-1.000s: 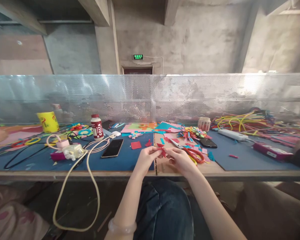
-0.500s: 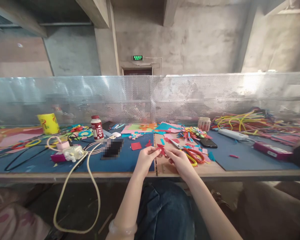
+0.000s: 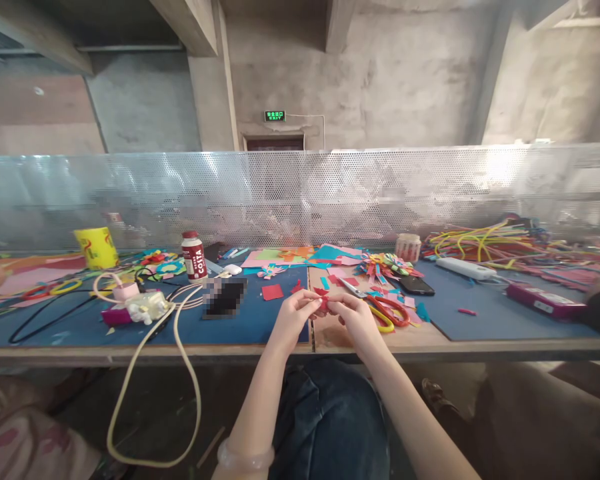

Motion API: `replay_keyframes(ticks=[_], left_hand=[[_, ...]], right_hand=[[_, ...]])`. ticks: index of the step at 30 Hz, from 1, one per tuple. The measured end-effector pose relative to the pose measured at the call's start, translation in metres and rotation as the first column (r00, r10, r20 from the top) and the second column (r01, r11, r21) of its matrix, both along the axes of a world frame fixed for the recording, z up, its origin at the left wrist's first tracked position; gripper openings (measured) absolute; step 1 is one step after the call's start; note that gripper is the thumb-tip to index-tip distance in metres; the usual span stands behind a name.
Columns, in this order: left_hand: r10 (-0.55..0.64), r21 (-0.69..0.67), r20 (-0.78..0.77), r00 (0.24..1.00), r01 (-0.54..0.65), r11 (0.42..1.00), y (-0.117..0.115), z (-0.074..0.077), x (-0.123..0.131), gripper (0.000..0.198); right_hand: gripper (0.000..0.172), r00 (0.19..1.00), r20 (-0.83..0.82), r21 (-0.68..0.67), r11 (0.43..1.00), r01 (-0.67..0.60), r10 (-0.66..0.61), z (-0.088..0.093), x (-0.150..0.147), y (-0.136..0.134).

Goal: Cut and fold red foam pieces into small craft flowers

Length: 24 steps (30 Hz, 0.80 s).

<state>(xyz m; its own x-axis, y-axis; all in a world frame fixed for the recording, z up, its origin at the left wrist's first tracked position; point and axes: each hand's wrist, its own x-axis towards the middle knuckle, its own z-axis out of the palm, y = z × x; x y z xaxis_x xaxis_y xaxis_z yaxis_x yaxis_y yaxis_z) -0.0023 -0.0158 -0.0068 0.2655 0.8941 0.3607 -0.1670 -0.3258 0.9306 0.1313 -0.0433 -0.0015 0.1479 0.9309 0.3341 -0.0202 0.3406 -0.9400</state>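
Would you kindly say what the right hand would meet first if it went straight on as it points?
Beyond the small red paper piece it pinches, most likely the left hand, though depth is unclear.

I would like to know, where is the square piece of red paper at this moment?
In the head view, the red paper square lies on the blue mat, left of centre, between the dark phone and the left hand.
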Motion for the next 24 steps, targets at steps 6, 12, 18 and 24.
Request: replay_keyframes(ticks=[6,12,18,24], left_hand=[[-0.003,0.027,-0.007,1.0,0.003,1.0,-0.001,-0.001,0.0,0.014],[-0.011,0.035,-0.009,1.0,0.011,0.999,-0.002,0.0,-0.001,0.017],[-0.025,0.075,0.002,1.0,0.025,0.997,-0.005,0.002,0.0,0.015],[-0.007,0.11,0.004,1.0,0.007,0.994,-0.006,0.002,0.001,0.014]], right_hand=[[0.011,0.995,-0.095,-0.03,0.999,0.033,-0.036,0.003,-0.01,-0.003],[0.013,0.99,-0.134,-0.02,0.999,0.032,-0.035,0.005,-0.014,-0.008],[0.012,0.978,-0.204,-0.04,0.999,0.031,-0.038,0.006,-0.017,-0.012],[0.01,0.972,-0.231,-0.002,0.999,0.049,-0.048,0.005,-0.019,-0.012]])
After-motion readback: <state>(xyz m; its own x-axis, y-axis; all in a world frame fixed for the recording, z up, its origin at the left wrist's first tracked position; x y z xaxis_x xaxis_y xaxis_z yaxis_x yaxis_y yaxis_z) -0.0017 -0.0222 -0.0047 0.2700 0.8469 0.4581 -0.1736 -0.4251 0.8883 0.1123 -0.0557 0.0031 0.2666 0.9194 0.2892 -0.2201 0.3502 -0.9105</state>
